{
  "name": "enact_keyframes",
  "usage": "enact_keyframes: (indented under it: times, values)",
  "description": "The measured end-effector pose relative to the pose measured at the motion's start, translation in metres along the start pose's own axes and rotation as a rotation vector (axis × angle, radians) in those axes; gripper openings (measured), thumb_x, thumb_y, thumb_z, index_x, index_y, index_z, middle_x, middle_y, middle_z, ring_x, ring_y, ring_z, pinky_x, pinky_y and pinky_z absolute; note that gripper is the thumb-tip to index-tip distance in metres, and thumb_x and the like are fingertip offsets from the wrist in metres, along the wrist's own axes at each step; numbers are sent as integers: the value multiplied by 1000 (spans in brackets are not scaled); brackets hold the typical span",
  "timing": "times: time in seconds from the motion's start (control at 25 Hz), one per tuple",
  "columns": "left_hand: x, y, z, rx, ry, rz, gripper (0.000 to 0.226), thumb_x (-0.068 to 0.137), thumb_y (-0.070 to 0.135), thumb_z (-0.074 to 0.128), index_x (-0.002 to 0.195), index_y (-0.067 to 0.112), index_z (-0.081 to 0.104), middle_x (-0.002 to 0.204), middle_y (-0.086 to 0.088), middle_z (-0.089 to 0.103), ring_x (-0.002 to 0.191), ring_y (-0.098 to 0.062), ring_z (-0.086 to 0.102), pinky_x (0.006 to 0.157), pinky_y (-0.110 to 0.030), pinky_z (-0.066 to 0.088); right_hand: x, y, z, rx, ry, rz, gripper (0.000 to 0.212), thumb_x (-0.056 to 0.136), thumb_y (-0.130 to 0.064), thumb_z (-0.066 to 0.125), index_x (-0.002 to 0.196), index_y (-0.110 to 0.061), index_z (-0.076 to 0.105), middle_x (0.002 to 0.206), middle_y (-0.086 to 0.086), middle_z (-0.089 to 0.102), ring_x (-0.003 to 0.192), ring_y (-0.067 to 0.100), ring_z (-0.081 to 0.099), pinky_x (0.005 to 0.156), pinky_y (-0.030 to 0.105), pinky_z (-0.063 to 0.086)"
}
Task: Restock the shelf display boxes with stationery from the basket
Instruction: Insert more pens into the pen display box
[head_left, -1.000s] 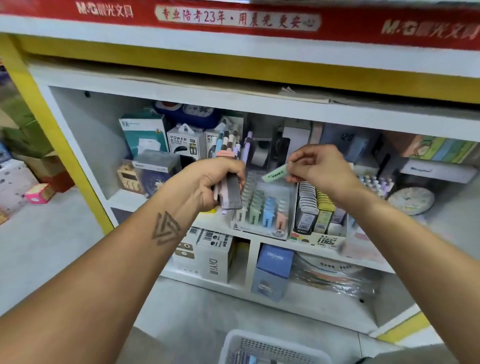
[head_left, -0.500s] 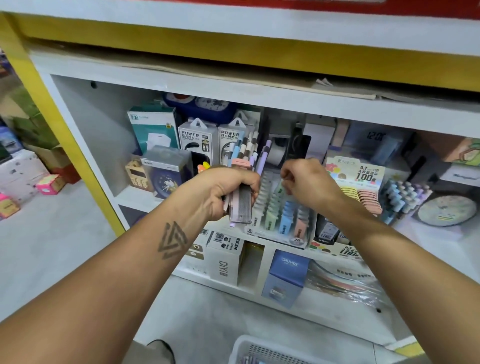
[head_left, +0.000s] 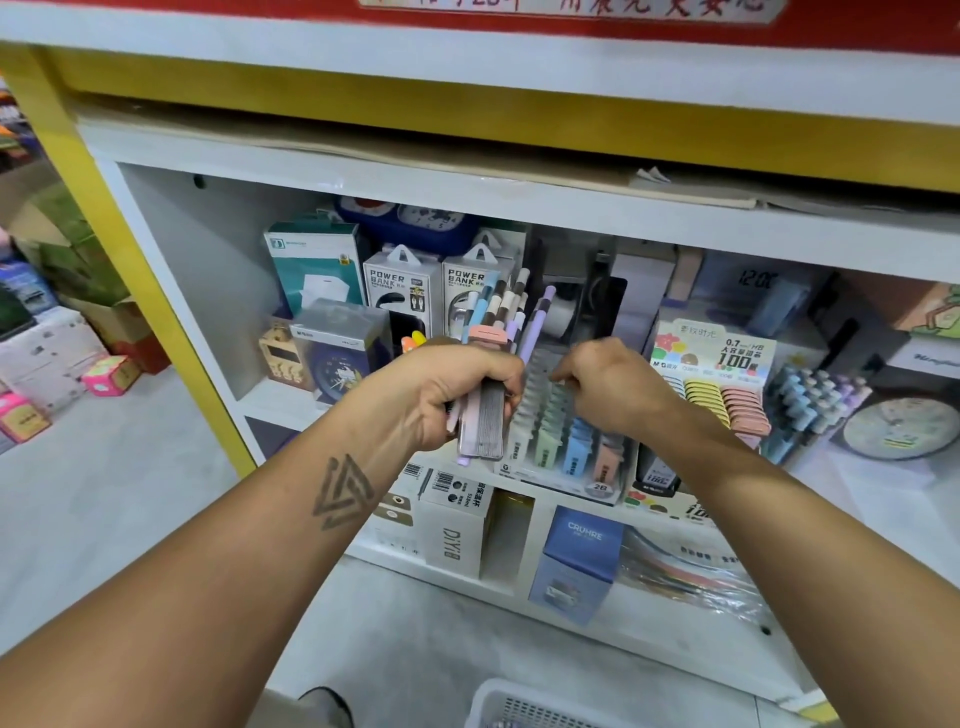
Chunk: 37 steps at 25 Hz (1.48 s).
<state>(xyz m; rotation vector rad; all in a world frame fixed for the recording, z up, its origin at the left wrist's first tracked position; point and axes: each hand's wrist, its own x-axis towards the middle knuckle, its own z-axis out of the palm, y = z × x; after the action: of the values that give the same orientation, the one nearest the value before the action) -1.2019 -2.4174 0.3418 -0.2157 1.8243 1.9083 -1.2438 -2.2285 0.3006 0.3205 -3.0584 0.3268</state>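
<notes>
Stationery bundle (head_left: 485, 410) in left hand (head_left: 447, 397), beside right hand (head_left: 610, 387).

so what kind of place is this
Most likely a stationery shop. A shelf holds a display box of pastel lead cases marked 2B, boxed power banks stand behind, and a red branded banner runs along the top.

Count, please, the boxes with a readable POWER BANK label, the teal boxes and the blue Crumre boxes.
Power bank boxes: 2
Teal box: 1
Crumre box: 1
Total: 4
</notes>
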Motion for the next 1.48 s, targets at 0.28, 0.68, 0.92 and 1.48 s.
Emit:
enact_keyframes:
  times: [0.28,0.68,0.92,1.48]
  values:
    - [-3,-9,42,129,-74,87,21,65,-15,65,77,2,66,67,-19,62,51,-26,58,55,-29,52,-41,22,-50,1395,234,284,14,95,-12,67,97,2,65,65,9,68,50,18,59,43,24,46]
    - [-10,-16,128,-26,-303,82,15,79,-11,59,80,4,61,65,-18,60,47,-22,56,45,-26,50,-123,129,-90,1135,613,419,10,94,-2,62,100,-4,70,64,4,69,47,13,55,49,25,45]
    - [-2,-32,168,4,-313,74,16,76,-12,59,73,3,64,67,-20,60,48,-24,54,45,-23,49,-147,170,-89,357,636,322,18,97,-21,60,107,-12,72,86,10,74,78,26,67,69,33,50]
    - [12,-45,187,-22,-326,74,13,73,-10,63,81,0,64,70,-22,60,54,-27,55,53,-26,49,-159,179,-59,211,317,141,7,99,-29,55,92,-30,55,79,-1,66,78,25,68,72,49,60]
